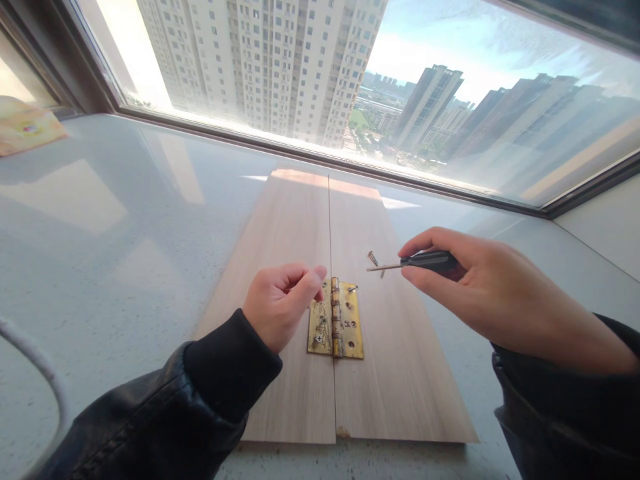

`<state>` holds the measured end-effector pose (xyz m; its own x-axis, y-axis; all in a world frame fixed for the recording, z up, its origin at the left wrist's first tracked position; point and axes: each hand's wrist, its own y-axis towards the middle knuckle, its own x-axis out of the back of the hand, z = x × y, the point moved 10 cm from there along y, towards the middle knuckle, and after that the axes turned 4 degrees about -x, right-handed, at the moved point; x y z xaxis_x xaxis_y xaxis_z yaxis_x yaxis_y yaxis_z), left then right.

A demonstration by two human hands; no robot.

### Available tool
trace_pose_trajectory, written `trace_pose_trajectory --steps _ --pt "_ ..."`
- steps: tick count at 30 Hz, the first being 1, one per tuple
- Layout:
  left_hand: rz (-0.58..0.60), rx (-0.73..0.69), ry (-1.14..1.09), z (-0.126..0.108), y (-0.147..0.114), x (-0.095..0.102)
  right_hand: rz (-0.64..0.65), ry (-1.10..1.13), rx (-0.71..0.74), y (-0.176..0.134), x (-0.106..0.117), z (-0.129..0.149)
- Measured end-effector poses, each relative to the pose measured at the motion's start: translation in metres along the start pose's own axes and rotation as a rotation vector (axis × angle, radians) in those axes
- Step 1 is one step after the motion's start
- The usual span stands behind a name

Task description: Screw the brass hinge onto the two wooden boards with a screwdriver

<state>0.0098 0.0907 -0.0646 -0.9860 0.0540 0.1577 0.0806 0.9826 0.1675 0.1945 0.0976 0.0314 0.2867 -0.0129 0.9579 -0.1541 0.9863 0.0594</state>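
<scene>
My right hand (480, 287) grips a screwdriver (430, 261) by its black handle, with the metal shaft pointing left over the right board. Close to the tip, loose screws (372, 257) lie on the wood. My left hand (283, 300) is closed, thumb against curled fingers, over the upper left of a worn brass hinge (336, 319); whatever it may hold is hidden. The hinge lies flat across the seam between the left board (280, 233) and the right board (395, 373). One screw (353, 289) sticks up at its upper right hole, and a screw head (319, 339) shows at lower left.
Both boards rest on a pale speckled sill (165, 280) below a window with a dark frame (320, 159). A white cable (47, 373) curves at the left edge. In the far left corner lies a yellowish packet-like item (30, 127).
</scene>
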Motion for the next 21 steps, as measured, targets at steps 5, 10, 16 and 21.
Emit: trace_pose_trajectory --steps 5,10,16,21 --pt "-0.003 0.011 0.006 0.001 -0.001 0.000 0.119 -0.081 0.045 0.002 -0.022 0.008" --pt "-0.004 0.014 -0.005 0.002 0.000 0.000 0.179 -0.084 0.047 0.003 -0.030 0.013" --pt "-0.002 0.005 -0.018 0.000 0.001 -0.001 0.193 -0.115 0.051 0.003 -0.035 0.008" --pt "0.002 0.008 -0.009 -0.001 0.000 0.000 0.137 -0.057 0.263 0.000 -0.032 0.028"
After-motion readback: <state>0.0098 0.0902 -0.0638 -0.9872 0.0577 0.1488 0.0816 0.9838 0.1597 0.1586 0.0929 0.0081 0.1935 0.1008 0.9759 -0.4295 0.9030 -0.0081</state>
